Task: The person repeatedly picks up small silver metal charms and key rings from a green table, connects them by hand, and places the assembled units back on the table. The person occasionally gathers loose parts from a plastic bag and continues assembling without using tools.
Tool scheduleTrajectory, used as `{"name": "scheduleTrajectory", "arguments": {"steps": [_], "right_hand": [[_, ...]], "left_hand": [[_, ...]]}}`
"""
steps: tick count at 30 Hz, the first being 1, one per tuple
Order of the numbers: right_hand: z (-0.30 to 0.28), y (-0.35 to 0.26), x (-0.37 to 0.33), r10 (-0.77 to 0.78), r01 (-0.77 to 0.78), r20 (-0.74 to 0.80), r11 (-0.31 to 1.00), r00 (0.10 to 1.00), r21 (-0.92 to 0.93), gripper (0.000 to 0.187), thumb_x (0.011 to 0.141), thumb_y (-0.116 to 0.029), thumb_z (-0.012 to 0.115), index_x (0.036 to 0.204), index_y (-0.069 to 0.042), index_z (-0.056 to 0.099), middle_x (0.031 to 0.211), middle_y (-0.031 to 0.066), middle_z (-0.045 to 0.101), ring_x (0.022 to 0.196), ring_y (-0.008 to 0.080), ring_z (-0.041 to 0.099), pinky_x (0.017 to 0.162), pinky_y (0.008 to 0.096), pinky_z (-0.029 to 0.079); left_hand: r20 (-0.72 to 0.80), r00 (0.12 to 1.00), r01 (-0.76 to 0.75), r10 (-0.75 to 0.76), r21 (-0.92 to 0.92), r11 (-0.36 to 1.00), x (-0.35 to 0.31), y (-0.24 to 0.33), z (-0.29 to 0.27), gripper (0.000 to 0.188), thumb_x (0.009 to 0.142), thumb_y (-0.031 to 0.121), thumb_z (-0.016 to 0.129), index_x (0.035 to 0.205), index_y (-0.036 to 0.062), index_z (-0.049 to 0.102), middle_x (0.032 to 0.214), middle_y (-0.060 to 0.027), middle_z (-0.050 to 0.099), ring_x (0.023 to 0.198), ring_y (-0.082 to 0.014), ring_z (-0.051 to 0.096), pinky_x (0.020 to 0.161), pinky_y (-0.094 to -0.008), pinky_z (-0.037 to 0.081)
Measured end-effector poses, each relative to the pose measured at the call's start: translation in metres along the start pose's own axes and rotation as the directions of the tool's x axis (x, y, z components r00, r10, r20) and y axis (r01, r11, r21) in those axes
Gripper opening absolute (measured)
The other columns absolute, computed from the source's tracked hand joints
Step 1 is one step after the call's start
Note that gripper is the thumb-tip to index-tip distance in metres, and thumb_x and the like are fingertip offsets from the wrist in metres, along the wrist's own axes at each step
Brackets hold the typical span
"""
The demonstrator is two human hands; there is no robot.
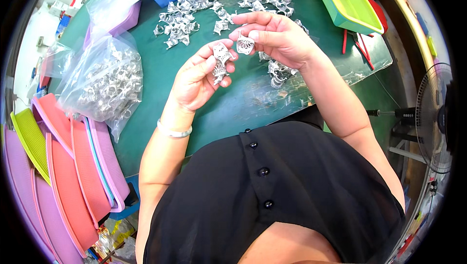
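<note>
Left hand (193,83), fingers (204,69) curled, holds silvery openwork pieces (222,53); right hand (284,40) pinches a similar piece (245,45) at their 2 o'clock: seemingly piece-by-piece handling, next needing a light grip

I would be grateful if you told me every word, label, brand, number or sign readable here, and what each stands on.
No text can be read in this view.
Silvery openwork pieces in the left hand and right hand: no lettering can be made out.
Black fitting beside the fan: tiny pale marks, too small to read.
</note>
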State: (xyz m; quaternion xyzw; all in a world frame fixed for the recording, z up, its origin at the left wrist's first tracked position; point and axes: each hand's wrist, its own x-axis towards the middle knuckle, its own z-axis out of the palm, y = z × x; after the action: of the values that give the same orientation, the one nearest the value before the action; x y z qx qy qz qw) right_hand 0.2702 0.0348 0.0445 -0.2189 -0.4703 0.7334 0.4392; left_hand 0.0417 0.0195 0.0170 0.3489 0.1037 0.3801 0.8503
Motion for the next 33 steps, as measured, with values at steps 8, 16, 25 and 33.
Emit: {"name": "scheduleTrajectory", "arguments": {"steps": [8, 16, 25, 33], "right_hand": [[0.014, -0.002, 0.002, 0.01, -0.01, -0.009, 1.0, 1.0, -0.019, 0.04, 0.087, -0.007, 0.061, 0.125, 0.001, 0.05, 0.107, 0.0143, 0.065, 0.096, 0.018, 0.064, 0.086, 0.0309, 0.051], [0.025, -0.002, 0.004, -0.012, 0.009, -0.034, 0.995, 0.999, -0.099, 0.038, 0.087, -0.008, 0.06, 0.123, 0.002, 0.051, 0.107, 0.0136, 0.064, 0.092, 0.0154, 0.063, 0.081, 0.0282, 0.05], [0.062, 0.004, 0.014, -0.14, 0.281, 0.246, 0.584, 0.959, -0.761, 0.045, 0.085, -0.002, 0.059, 0.129, -0.007, 0.05, 0.112, 0.0078, 0.061, 0.102, 0.0143, 0.057, 0.083, 0.0286, 0.05], [0.028, -0.006, 0.03, -0.176, 0.114, -0.021, 0.717, 0.984, -0.687, 0.031, 0.09, -0.003, 0.052, 0.121, 0.001, 0.054, 0.111, 0.0101, 0.063, 0.106, 0.0149, 0.058, 0.093, 0.0293, 0.045]], "left_hand": [[-0.019, 1.0, 0.004, -0.003, 0.056, 0.998, -0.01, 0.0, 0.003, 0.038, 0.092, 0.015, 0.054, 0.127, 0.0019, 0.047, 0.112, -0.0098, 0.058, 0.093, -0.0149, 0.058, 0.07, -0.0281, 0.049], [-0.082, 0.997, -0.01, 0.018, 0.094, 0.996, -0.016, 0.0, 0.006, 0.037, 0.092, 0.015, 0.053, 0.127, 0.0031, 0.047, 0.112, -0.0088, 0.058, 0.094, -0.0162, 0.059, 0.071, -0.0297, 0.05], [-0.267, 0.958, 0.038, -0.102, -0.235, 0.971, -0.019, -0.008, 0.016, 0.055, 0.089, 0.052, 0.051, 0.12, 0.0073, 0.051, 0.109, -0.0089, 0.06, 0.093, -0.0199, 0.06, 0.074, -0.0343, 0.052], [-0.351, 0.929, -0.172, 0.119, -0.125, 0.977, -0.045, 0.064, 0.015, 0.026, 0.088, 0.018, 0.06, 0.11, 0.005, 0.057, 0.099, -0.0136, 0.055, 0.086, -0.0208, 0.054, 0.049, -0.0187, 0.045]]}}
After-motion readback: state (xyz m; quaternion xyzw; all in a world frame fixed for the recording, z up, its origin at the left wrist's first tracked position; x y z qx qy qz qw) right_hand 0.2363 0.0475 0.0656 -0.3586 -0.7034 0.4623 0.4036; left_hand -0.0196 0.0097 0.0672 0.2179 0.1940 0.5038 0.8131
